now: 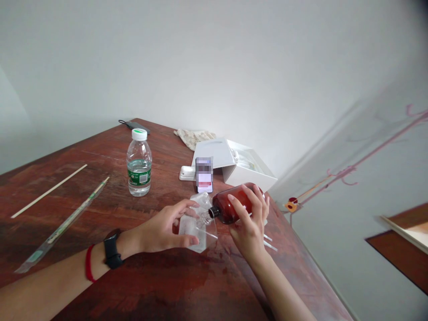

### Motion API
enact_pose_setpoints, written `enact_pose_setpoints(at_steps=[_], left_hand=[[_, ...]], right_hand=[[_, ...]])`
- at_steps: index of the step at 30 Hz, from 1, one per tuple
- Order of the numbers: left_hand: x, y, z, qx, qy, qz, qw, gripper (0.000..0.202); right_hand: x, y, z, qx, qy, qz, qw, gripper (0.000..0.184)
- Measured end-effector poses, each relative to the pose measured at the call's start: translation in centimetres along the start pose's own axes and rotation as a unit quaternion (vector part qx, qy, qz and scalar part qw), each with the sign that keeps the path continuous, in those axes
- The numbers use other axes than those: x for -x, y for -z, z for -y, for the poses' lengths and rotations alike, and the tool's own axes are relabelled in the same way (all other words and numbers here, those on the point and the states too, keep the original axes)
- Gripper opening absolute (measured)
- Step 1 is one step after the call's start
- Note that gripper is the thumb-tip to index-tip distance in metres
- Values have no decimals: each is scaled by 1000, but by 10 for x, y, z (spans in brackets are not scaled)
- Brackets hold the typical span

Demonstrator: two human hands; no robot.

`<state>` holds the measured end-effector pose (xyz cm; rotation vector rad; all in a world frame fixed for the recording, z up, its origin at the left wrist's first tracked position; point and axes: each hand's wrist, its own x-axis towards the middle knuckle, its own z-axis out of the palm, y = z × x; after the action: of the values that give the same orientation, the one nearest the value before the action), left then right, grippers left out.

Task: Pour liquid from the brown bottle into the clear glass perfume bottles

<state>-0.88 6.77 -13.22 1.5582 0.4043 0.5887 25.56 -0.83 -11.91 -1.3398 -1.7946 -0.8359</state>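
While tilted, amber bottle (232,204) in right hand (249,229)

On the wooden table (110,223), a water bottle (139,162) stands upper centre, with a bare stick (49,191) and a sleeved stick (63,225) to its left. An open box (234,162) sits to its right, behind a phone (204,174) and a plastic bag (189,229).

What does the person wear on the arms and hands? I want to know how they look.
The left arm wears a black watch with a red bracelet just behind it. The right arm shows no band. Both forearms are bare, without sleeves, and no gloves or rings show.
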Motion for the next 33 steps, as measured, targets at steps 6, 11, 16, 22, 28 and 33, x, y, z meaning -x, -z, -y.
enact_pose_setpoints(at_steps=[6,11,16,22,28,33], left_hand=[[-1,0,-1,11,-2,8,1000,76],[-1,0,-2,12,1,8,1000,78],[-1,0,-1,11,0,6,1000,78],[-1,1,0,8,-6,12,1000,77],[-1,1,-1,12,-6,11,1000,76],[-1,1,-1,13,-12,12,1000,75]], right_hand=[[1,-1,0,2,0,-3,1000,94],[1,0,1,0,0,0,1000,91],[0,-1,1,1,1,-5,1000,88],[0,-1,1,-1,6,-8,1000,86],[-1,-1,1,-1,8,-19,1000,84],[0,-1,1,1,5,-17,1000,83]])
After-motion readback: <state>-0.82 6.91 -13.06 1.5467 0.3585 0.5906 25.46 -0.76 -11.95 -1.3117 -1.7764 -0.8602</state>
